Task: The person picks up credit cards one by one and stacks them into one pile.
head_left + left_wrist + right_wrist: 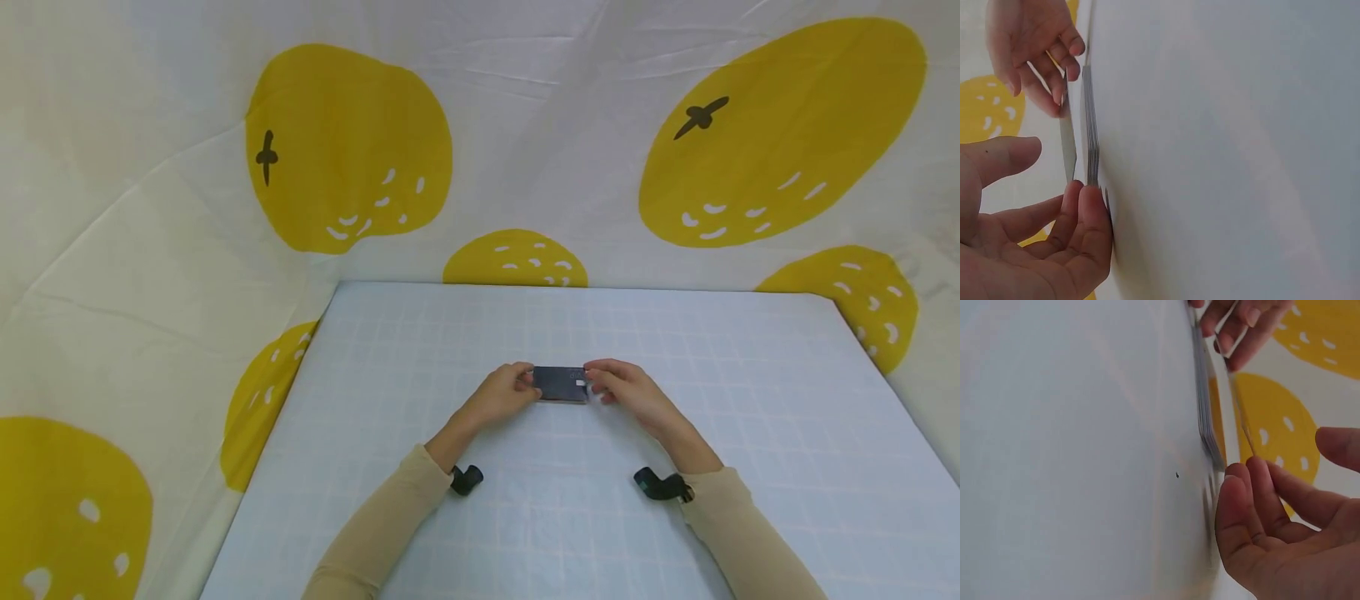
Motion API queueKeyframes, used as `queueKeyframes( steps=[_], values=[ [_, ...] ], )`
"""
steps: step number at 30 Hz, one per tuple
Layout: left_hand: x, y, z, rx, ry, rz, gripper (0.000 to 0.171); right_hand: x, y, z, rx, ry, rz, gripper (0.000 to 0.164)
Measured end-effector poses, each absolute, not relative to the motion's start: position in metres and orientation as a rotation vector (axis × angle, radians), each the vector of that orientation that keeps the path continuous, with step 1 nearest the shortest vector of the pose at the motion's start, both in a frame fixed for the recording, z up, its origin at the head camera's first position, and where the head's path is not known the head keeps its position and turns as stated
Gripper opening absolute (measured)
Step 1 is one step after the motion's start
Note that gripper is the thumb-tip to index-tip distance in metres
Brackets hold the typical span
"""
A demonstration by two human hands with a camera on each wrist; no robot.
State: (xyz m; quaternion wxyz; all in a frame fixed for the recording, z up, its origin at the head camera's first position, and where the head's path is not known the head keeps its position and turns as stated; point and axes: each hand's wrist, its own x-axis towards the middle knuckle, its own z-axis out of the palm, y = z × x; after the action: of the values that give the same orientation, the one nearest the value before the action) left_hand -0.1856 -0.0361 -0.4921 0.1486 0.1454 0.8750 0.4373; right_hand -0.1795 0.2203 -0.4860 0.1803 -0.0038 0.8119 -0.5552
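Note:
A thin dark card (pixel 558 382) with a small white mark near its right end lies over a stack of cards. In the left wrist view the card (pixel 1069 147) stands apart from the stack (pixel 1091 125), with a narrow gap between them. My left hand (pixel 504 395) holds the card's left end at the curled fingertips, which also meet the end of the stack; its thumb stands off in the left wrist view. At the right end, my right hand (pixel 628 392) holds the card by its fingertips, thumb apart from it in the right wrist view (pixel 1285 531).
The table (pixel 450 333) has a pale, faintly checked cover. White cloth with large yellow fruit shapes (pixel 352 150) hangs behind it and along both sides. A dark wrist camera (pixel 467 481) sits at the left cuff and another (pixel 660 485) at the right.

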Motion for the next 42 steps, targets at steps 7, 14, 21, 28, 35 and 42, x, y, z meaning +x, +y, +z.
queueKeyframes(
  steps=[7, 14, 21, 28, 35, 42],
  values=[
    [-0.186, -0.037, -0.493, 0.442, 2.519, 1.203, 0.048, -0.178, 0.217, -0.489, -0.021, 2.323, -1.544, 0.043],
    [-0.187, -0.037, -0.498, 0.433, 2.501, 1.195, 0.049, -0.178, 0.216, -0.489, -0.031, 2.346, -1.513, 0.045],
    [-0.187, -0.038, -0.501, 0.438, 2.524, 1.177, 0.048, -0.181, 0.215, -0.495, 0.008, 2.352, -1.458, 0.044],
    [-0.185, -0.037, -0.504, 0.424, 2.526, 1.164, 0.049, -0.181, 0.214, -0.496, 0.017, 2.379, -1.419, 0.045],
    [-0.184, -0.036, -0.503, 0.421, 2.531, 1.143, 0.049, -0.18, 0.213, -0.497, 0.02, 2.385, -1.4, 0.046],
    [-0.185, -0.036, -0.503, 0.414, 2.534, 1.156, 0.05, -0.18, 0.214, -0.498, -0.009, 2.408, -1.395, 0.045]
  ],
)
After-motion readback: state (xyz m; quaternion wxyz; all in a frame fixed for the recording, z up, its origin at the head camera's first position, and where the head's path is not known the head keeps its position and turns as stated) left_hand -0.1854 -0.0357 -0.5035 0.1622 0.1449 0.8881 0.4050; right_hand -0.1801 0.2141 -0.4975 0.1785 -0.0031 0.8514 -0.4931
